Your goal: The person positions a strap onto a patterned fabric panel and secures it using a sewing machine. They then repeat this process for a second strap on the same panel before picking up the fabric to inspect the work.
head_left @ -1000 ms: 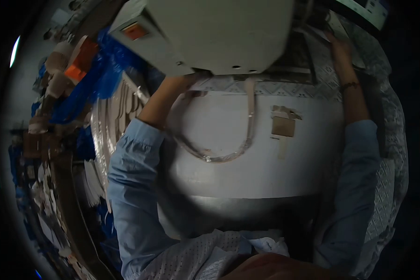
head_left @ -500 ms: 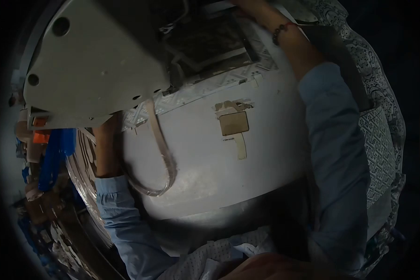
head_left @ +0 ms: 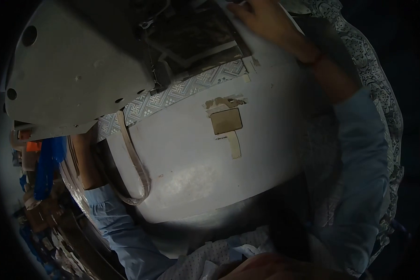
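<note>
A strip of patterned fabric (head_left: 172,95) runs across the white tabletop (head_left: 186,154), under a large pale machine body (head_left: 74,65) at the upper left. My left hand (head_left: 81,140) reaches beneath the machine's lower edge, its fingers hidden. My right hand (head_left: 259,16) is at the top, right of a dark opening (head_left: 196,39), its fingers bent and partly cut off by the frame's edge; what they hold, if anything, is too dark to make out. A narrow beige band (head_left: 135,163) hangs in a loop right of my left forearm.
A brown square patch (head_left: 227,121) and a tape strip (head_left: 235,145) are stuck on the tabletop. Blue material (head_left: 49,168) and mixed items lie at the far left. Patterned lace-like cloth (head_left: 364,60) hangs along the right edge.
My right hand has come further into view, and its forearm lies further right. The machine, table and band sit further left in view. More of the patterned strip shows.
</note>
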Demonstrator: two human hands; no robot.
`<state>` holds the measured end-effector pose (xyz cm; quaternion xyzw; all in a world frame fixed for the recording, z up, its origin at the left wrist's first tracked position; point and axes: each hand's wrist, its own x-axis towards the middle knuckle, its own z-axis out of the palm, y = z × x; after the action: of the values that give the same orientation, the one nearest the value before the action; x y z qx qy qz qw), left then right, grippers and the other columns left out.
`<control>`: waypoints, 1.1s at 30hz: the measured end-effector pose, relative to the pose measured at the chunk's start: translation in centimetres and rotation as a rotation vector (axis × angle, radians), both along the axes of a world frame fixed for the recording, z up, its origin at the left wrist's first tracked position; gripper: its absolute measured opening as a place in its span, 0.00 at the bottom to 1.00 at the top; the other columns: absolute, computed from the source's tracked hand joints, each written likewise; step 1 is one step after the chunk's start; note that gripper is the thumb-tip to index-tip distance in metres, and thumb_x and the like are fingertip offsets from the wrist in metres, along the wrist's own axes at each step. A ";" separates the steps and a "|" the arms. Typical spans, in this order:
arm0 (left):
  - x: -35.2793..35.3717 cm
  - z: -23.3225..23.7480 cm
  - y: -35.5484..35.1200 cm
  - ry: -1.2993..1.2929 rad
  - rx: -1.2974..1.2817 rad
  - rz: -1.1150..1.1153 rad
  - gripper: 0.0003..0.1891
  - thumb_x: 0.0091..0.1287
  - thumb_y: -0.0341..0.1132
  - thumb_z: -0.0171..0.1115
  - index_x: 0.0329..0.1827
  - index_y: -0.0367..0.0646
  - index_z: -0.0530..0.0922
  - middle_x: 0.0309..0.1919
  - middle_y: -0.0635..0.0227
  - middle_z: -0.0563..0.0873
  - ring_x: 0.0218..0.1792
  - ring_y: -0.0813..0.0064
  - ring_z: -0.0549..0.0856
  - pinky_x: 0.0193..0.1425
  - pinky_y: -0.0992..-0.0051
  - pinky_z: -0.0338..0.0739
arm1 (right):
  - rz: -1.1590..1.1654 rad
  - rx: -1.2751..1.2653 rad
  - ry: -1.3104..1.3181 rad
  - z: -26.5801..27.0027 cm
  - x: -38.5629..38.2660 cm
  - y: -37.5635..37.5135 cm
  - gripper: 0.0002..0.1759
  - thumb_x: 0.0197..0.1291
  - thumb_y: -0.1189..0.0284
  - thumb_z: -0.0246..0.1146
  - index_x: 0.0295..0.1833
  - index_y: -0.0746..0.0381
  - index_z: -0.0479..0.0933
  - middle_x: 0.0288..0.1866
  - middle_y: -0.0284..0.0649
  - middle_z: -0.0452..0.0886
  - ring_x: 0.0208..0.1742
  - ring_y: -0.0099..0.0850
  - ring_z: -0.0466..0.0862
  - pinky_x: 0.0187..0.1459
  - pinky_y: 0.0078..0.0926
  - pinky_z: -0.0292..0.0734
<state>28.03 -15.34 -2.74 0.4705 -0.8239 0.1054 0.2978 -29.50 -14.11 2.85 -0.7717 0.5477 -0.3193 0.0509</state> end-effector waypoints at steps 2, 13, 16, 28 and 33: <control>1.1 -0.6 -0.6 -0.060 -0.070 -0.008 0.14 0.69 0.32 0.65 0.53 0.33 0.81 0.47 0.55 0.87 0.46 0.61 0.86 0.53 0.65 0.80 | 0.065 -0.047 0.059 0.2 -0.4 5.0 0.17 0.63 0.66 0.70 0.54 0.64 0.82 0.35 0.38 0.78 0.31 0.27 0.81 0.35 0.27 0.78; 1.3 1.1 -0.2 0.184 0.154 -0.149 0.18 0.65 0.26 0.69 0.57 0.32 0.78 0.52 0.56 0.84 0.51 0.65 0.83 0.58 0.68 0.78 | 0.147 -0.155 0.197 -3.7 3.2 14.9 0.31 0.56 0.64 0.74 0.64 0.63 0.79 0.36 0.32 0.69 0.34 0.24 0.72 0.32 0.22 0.73; 0.3 1.5 0.8 0.054 0.131 -0.073 0.20 0.67 0.30 0.69 0.61 0.36 0.77 0.55 0.55 0.83 0.52 0.62 0.83 0.57 0.65 0.78 | 0.118 -0.140 0.231 -3.7 3.3 15.1 0.30 0.56 0.65 0.74 0.64 0.63 0.79 0.35 0.32 0.67 0.33 0.24 0.70 0.32 0.22 0.73; -1.8 2.1 1.4 0.298 0.202 -0.134 0.21 0.65 0.26 0.70 0.60 0.35 0.78 0.55 0.57 0.84 0.51 0.65 0.83 0.56 0.67 0.78 | 0.105 -0.124 0.183 -4.0 3.6 15.2 0.30 0.56 0.65 0.75 0.63 0.65 0.79 0.36 0.33 0.68 0.34 0.24 0.72 0.32 0.22 0.74; -2.7 2.9 1.9 0.115 0.146 -0.103 0.20 0.62 0.24 0.71 0.58 0.32 0.78 0.52 0.56 0.85 0.48 0.65 0.84 0.54 0.66 0.79 | 0.096 -0.137 0.173 -4.0 3.7 15.2 0.30 0.56 0.66 0.75 0.62 0.65 0.79 0.36 0.33 0.69 0.33 0.24 0.73 0.32 0.23 0.74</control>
<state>25.30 -13.39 0.18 0.4531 -0.8340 0.0023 0.3148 -25.83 1.05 -1.11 -0.8234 0.4893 -0.2854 -0.0339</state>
